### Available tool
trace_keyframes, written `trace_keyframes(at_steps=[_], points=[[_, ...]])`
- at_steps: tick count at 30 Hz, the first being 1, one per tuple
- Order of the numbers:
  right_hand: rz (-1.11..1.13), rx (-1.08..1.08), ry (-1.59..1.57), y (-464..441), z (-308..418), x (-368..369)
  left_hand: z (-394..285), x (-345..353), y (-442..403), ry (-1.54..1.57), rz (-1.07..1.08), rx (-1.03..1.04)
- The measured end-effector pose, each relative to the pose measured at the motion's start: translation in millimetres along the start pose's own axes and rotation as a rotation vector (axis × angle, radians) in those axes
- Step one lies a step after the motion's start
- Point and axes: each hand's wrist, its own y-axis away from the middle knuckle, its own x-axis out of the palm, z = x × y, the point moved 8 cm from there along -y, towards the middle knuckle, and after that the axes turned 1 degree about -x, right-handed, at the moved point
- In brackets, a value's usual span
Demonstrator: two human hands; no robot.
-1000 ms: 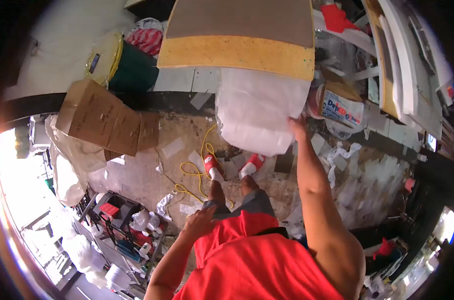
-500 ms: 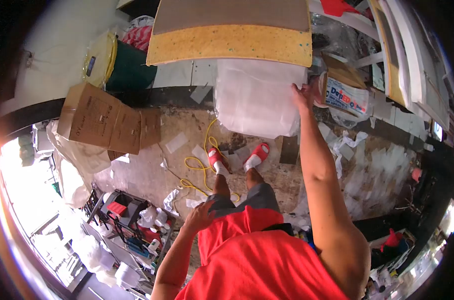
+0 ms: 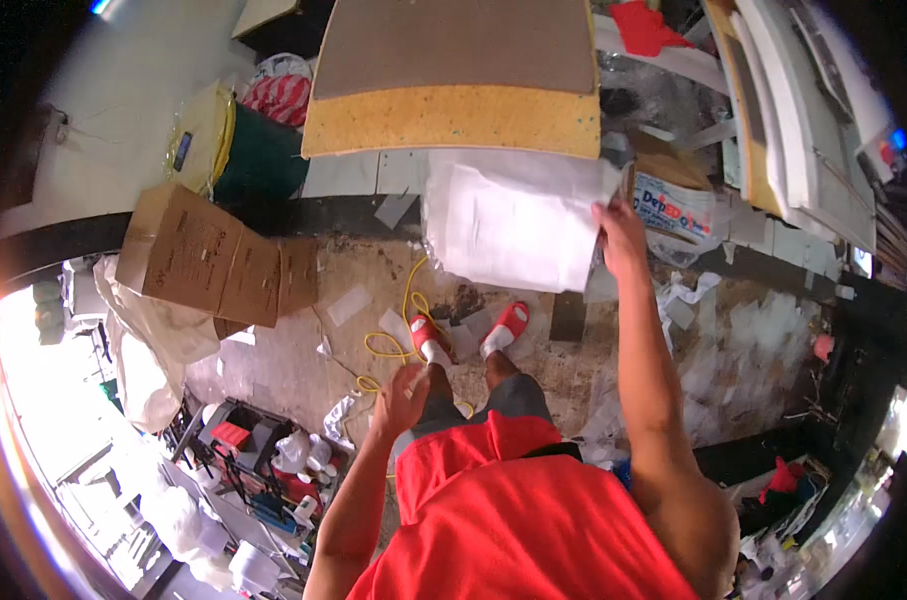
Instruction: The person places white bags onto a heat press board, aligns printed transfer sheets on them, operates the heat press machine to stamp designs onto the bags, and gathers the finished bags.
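My right hand [image 3: 622, 240] is closed on the right edge of a white sheet [image 3: 519, 225], thumb on top and fingers underneath. Clear plastic film [image 3: 441, 200] shows along the sheet's left side. The far end of the sheet lies under the front edge of a table with a yellow speckled edge [image 3: 454, 125]; whether it is a single layer or a stack I cannot tell. Above my left thigh, my left hand [image 3: 404, 397] is raised with loosely bent fingers and nothing visible in it.
Cardboard boxes [image 3: 189, 255] stand at left beside a dark green bin [image 3: 259, 150]. A printed box [image 3: 674, 210] sits right of the sheet. Yellow cord [image 3: 386, 345] and paper scraps lie on the floor near my feet. Boards [image 3: 809, 130] lean at upper right.
My right hand has taken hold of the white sheet's edge and moved slightly toward me, tilting the sheet. My left hand has lifted off my thigh.
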Motion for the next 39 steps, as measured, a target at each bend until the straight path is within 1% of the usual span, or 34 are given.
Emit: trace_keyframes(at_steps=[1,3,4,5,7,9,10,11,12,13,15,16,17,19,20,21,22,23,25,26,27,28,29,30,31,32,33,34,35,36,37,39], points=[[0.041,0.035,-0.088,32.7,23.8,6.4,-9.1,-2.3,-16.5,0.148,-0.054,-0.065],[0.044,0.096,-0.08,86.1,58.8,-4.2,-41.7,5.0,-56.8,0.329,-0.142,0.06],[0.063,0.075,-0.079,110.5,81.9,-7.6,-56.8,19.8,-79.3,0.341,-0.135,0.084],[0.085,0.053,-0.078,134.2,103.7,-9.5,-68.8,35.5,-101.2,0.626,-0.132,0.086],[0.041,0.046,-0.053,174.0,140.7,-20.1,-112.3,43.7,-122.3,0.92,-0.121,0.116],[0.056,0.005,-0.058,194.6,168.7,-34.6,-164.7,54.0,-119.1,0.824,0.249,-0.136],[-0.004,0.009,-0.026,204.9,186.2,-40.3,-180.1,41.2,-117.4,0.832,0.237,-0.113],[-0.064,0.017,0.003,214.6,200.6,-47.7,-200.0,33.7,-112.4,0.816,0.328,-0.023],[-0.032,-0.049,-0.004,213.9,208.8,-50.0,-223.4,21.9,-104.4,0.793,0.417,0.068],[-0.019,-0.067,-0.006,214.1,211.4,-50.1,-237.6,1.9,-97.3,0.793,0.405,0.087],[-0.084,-0.258,0.113,221.0,244.3,-24.8,-263.0,-55.7,-84.4,0.761,0.253,0.166],[-0.091,-0.326,0.133,214.8,251.5,-12.6,-247.9,-66.3,-101.7,0.721,0.191,0.246],[-0.089,-0.342,0.126,205.1,260.9,3.4,-272.3,-97.7,-98.8,0.8,0.16,0.331],[-0.165,-0.401,0.556,179.3,295.6,44.1,-318.1,-173.6,-100.0,0.214,-0.025,0.384],[-0.171,-0.485,0.589,165.1,321.9,73.0,-319.5,-192.7,-138.9,0.353,-0.094,0.619],[-0.176,-0.569,0.624,150.4,352.1,103.2,-369.0,-242.9,-113.2,0.223,-0.359,0.867],[-0.175,-0.747,0.518,142.2,386.8,127.4,-397.7,-281.7,-106.6,0.339,-0.408,0.834],[-0.169,-0.928,0.406,137.9,422.7,150.9,-441.5,-323.0,-68.4,0.338,-0.612,1.013],[-0.312,-1.416,0.403,171.9,501.3,207.2,-470.1,-382.2,-43.1,0.347,-0.893,1.153],[-0.309,-1.426,0.399,162.5,517.6,227.7,-472.4,-398.4,-51.9,0.359,-0.958,1.15],[-0.301,-1.488,0.322,156.6,530.7,243.1,-474.7,-414.4,-60.6,0.37,-1.023,1.144],[-0.293,-1.547,0.242,146.9,540.8,252.8,-483.2,-421.2,-75.6,0.249,-1.114,1.191],[-0.361,-1.501,0.366,113.5,534.2,258.2,-482.5,-419.9,-109.2,0.21,-1.083,1.108],[-0.331,-1.488,0.486,68.2,520.5,265.0,-481.6,-418.3,-142.9,0.165,-1.051,1.026],[-0.349,-1.252,0.537,7.0,486.6,263.2,-463.4,-404.8,-201.5,0.114,-1.038,1.004],[-0.338,-0.998,0.753,-42.5,448.8,264.0,-448.9,-380.6,-244.1,0.067,-0.781,0.704],[-0.299,-0.585,1.147,-90.6,399.5,259.5,-412.0,-347.6,-313.4,-0.199,-0.641,0.527],[-0.206,-0.543,1.18,-145.9,333.6,237.4,-366.6,-311.7,-365.2,-0.3,-0.5,0.465],[-0.131,-0.375,1.317,-193.5,265.8,207.9,-331.6,-284.2,-391.4,-0.337,-0.341,0.467],[-0.132,-0.304,1.17,-187.0,250.9,199.4,-323.7,-275.1,-377.7,-0.261,-0.234,0.307],[-0.132,-0.234,1.023,-180.5,238.3,192.7,-321.1,-279.3,-375.1,-0.261,-0.232,0.312],[0.06,-0.135,0.479,-146.5,253.4,198.4,-315.5,-289.4,-365.0,0.098,-0.182,0.467]])
